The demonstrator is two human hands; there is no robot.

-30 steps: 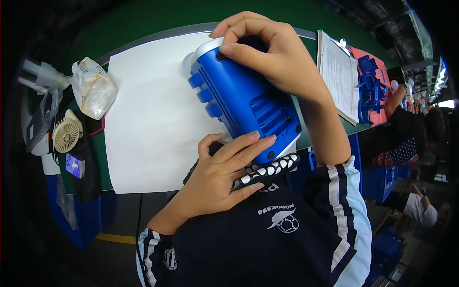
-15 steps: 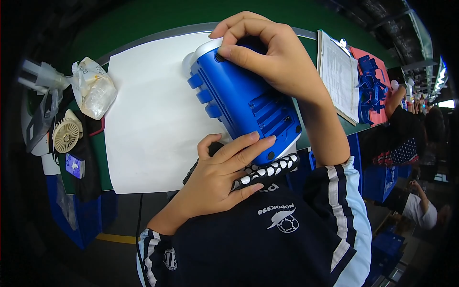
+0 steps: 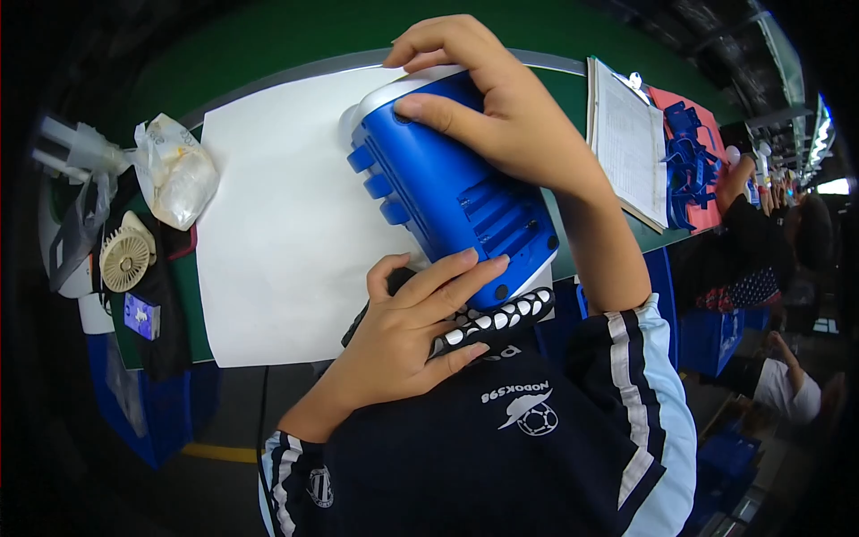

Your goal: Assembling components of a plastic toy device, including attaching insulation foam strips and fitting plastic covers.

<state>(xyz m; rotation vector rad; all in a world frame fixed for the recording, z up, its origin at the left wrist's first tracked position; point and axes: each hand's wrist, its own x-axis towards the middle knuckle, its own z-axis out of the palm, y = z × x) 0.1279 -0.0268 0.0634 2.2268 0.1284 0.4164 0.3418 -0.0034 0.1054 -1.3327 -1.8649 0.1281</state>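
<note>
From where I'm standing, right hand (image 3: 510,125) is gripping the far end of a blue device (image 3: 425,166), thumb on its blue face, fingers curled over its white rim (image 3: 394,90); left hand (image 3: 403,329) has its fingertips on the near end, thumb stretched out below, can't tell if it closes underneath. Device sits tilted between both hands, slotted bay (image 3: 508,219) facing up just past left fingertips, three blue tabs (image 3: 378,185) sticking out on the side left of the right thumb. Black band with white dots (image 3: 497,320) just beside left thumb. White sheet (image 3: 277,224) under and left of the hands. Right of the right wrist, clipboard (image 3: 631,148), then loose blue parts (image 3: 689,166) on a pink sheet (image 3: 710,141). Well left of left hand: plastic bag (image 3: 183,174), cream fan (image 3: 125,259), small purple box (image 3: 141,316)
</note>
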